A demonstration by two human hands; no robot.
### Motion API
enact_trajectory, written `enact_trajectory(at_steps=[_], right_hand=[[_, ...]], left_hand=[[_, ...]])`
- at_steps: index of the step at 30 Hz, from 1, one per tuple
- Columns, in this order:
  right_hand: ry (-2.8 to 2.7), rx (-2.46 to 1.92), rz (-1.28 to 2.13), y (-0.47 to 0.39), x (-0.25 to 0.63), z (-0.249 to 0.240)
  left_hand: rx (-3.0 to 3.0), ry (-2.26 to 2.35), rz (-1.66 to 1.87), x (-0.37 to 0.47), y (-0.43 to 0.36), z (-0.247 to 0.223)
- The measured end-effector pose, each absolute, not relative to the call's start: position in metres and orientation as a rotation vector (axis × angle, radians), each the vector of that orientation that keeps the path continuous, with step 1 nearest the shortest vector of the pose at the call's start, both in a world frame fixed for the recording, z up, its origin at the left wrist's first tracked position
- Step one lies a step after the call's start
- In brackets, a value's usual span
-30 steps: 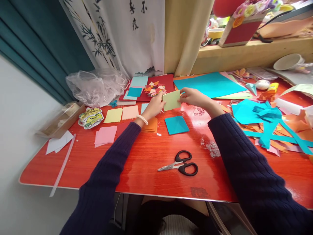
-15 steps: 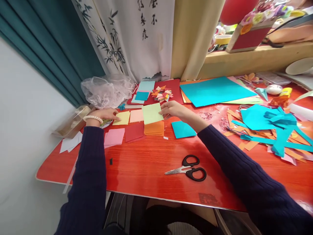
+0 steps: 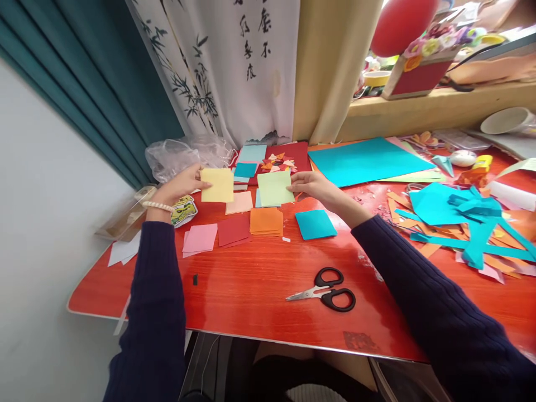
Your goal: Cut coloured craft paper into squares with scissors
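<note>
My left hand [image 3: 182, 185] pinches the left edge of a pale yellow paper square [image 3: 217, 186], raised above the table. On the other side, my right hand [image 3: 307, 185] grips the right edge of a light green square [image 3: 274, 188], also lifted. Below and between them lies a peach square [image 3: 239, 202]. A front row holds pink squares [image 3: 200, 238], dark red squares [image 3: 233, 230], orange squares [image 3: 266, 221] and a turquoise square [image 3: 315, 224]. Black-handled scissors [image 3: 323, 290] lie nearer the front edge.
Large turquoise sheets [image 3: 371, 161] lie at the back, with cut turquoise and orange scraps [image 3: 473, 223] at the right. Small folded paper pieces [image 3: 278, 163] sit on a dark red sheet. A clear plastic bag [image 3: 180, 156] and a box [image 3: 125, 218] stand back left.
My left hand has lifted the yellow square off the table, uncovering a patterned packet beside it. The green square in my right hand has shifted slightly right. The view has moved a little.
</note>
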State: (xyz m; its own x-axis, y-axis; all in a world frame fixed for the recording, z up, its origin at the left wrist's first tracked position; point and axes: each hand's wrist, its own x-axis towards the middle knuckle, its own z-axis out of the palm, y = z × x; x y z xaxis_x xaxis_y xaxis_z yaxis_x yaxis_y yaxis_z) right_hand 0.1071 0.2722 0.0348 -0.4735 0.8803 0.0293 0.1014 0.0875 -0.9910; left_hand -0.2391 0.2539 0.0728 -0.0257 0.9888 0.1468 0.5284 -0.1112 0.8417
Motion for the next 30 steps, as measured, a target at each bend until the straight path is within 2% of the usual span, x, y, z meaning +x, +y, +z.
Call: enact_trajectory(at_steps=[9, 15, 23, 30], right_hand=[[-1.622, -0.983, 1.218, 0.266, 0.137, 0.062], [-1.700, -1.034, 1.092, 0.258, 0.136, 0.074], [-1.757, -1.023, 1.010, 0.256, 0.125, 0.065], [-1.792, -1.092, 0.872, 0.253, 0.122, 0.066]], left_hand=[[1.682, 1.124, 1.089, -0.125, 0.254, 0.065], [1.634, 1.122, 1.255, -0.110, 0.249, 0.064], [1.600, 1.068, 1.376, -0.084, 0.247, 0.053], [1.568, 0.871, 1.414, -0.072, 0.240, 0.051]])
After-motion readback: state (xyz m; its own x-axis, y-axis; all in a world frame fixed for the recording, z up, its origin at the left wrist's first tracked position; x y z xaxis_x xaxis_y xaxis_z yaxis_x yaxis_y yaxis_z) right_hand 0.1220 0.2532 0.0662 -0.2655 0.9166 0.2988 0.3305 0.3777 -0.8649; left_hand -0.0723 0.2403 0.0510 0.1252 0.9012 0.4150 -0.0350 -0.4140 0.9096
